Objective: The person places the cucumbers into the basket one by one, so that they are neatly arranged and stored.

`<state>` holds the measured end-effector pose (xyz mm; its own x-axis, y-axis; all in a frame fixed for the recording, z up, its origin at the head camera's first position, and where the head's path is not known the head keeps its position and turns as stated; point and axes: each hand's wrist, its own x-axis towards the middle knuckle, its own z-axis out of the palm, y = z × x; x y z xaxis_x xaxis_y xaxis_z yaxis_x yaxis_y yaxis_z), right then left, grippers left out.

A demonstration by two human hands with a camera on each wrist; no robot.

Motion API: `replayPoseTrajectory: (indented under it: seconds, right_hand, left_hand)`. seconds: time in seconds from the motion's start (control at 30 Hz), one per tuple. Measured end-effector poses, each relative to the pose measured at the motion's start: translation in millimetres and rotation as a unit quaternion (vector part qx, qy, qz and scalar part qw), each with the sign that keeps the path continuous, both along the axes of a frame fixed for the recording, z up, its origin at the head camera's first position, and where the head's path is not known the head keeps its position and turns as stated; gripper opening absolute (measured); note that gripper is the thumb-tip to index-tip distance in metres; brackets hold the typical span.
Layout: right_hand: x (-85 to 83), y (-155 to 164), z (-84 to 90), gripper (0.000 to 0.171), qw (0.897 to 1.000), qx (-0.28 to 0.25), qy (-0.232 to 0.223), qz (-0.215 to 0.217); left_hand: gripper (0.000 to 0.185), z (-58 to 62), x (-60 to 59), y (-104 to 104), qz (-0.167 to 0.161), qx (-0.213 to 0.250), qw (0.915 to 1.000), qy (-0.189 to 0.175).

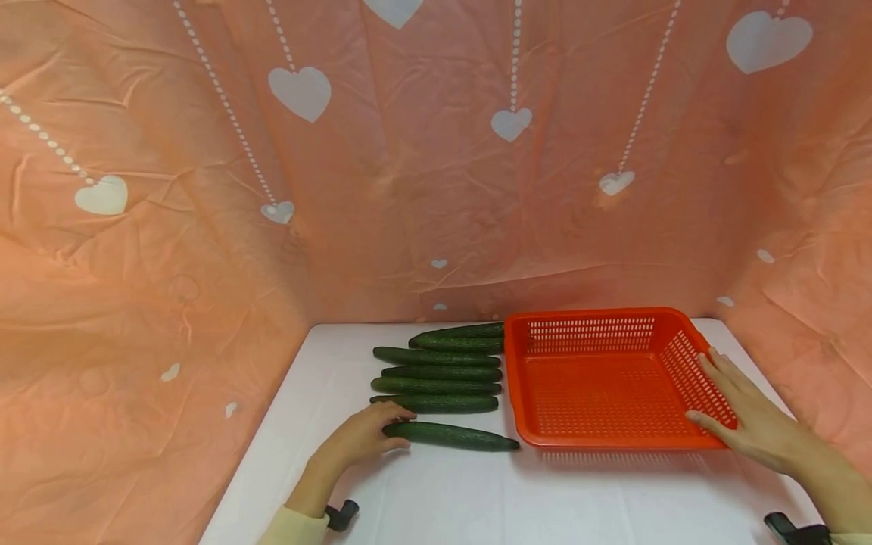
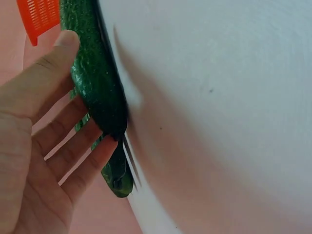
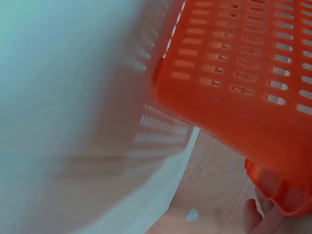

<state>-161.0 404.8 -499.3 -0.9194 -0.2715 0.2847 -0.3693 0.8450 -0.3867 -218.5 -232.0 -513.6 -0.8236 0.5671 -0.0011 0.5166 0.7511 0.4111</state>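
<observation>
Left hand [image 1: 368,437] pinches nearest cucumber [image 1: 459,436] at nine-o'clock end; right hand [image 1: 752,418], spread, touches plastic basket [image 1: 623,441] at three o'clock, probably steadying it.

a cloth-walled booth, judging by heart-printed peach hangings [image 1: 409,174] around a white table [image 1: 436,499]
</observation>
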Motion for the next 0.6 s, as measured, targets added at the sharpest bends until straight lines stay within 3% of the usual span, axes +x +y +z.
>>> replayPoseTrajectory:
  seconds: [0.33,0.6]
  right_hand:
    - [2.3,-4.6,-0.5,0.097,1.000,-0.010,-0.014,-0.001]
    - [3.2,-4.9,2.1,0.101,0.998,0.058,-0.008,-0.021]
  left_hand:
    - [0.038,-8.0,-4.5,5.6,-0.020,-0.024,0.9993,0.020]
    - [0.034,-8.6,-3.2,7.6,-0.007,-0.025,0.9994,0.023]
